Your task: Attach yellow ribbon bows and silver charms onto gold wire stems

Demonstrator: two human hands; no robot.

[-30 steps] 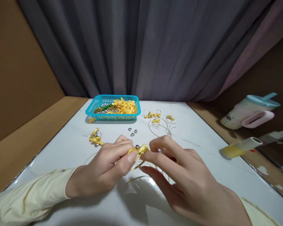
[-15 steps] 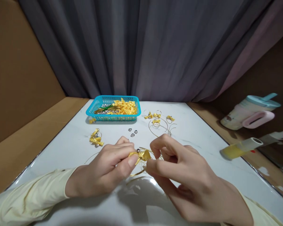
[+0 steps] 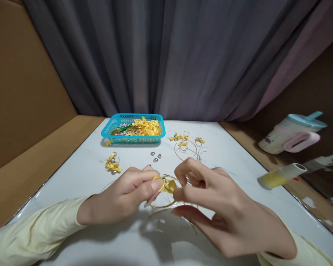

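Clearly, the left hand (image 3: 124, 195) had its thumb and fingers closed on a yellow bow (image 3: 169, 186), over the tabletop (image 3: 227, 159) and well in from its side edges; the right hand (image 3: 224, 207) held its forefinger at the bow's right end, its thumb spread away below; whether those fingers gripped anything, I could not tell; golden wire (image 3: 166, 206) curved beneath; three silver beads (image 3: 155, 160) lay beyond; a blue basket (image 3: 133, 136) stood near the far left corner.
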